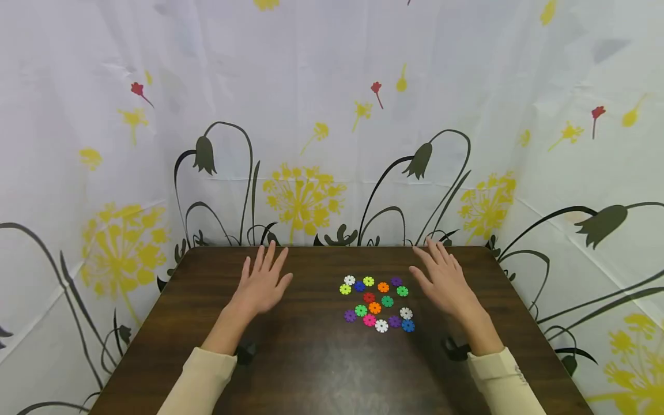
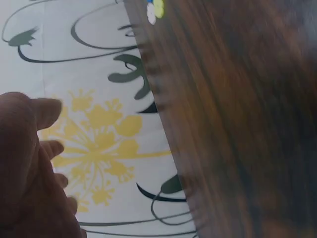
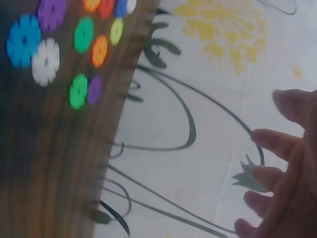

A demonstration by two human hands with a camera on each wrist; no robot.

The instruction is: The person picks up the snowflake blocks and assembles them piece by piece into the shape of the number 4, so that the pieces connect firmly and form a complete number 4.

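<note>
While I hold my left hand (image 1: 259,289) and right hand (image 1: 446,283) raised over the dark wood-grain worktop (image 1: 311,363), the entry reads: left hand, fingers extended and spread, holding nothing, apart from the discs on their left; right hand, fingers likewise extended, holding nothing, near the discs on their right; one loose group of small notched discs (image 1: 374,306), flat on the worktop between my hands, in white, yellow, orange, red, pink, purple, blue and green; two cream sleeves (image 1: 199,377); one white cloth (image 1: 327,75), flower-printed, behind the far edge.
</note>
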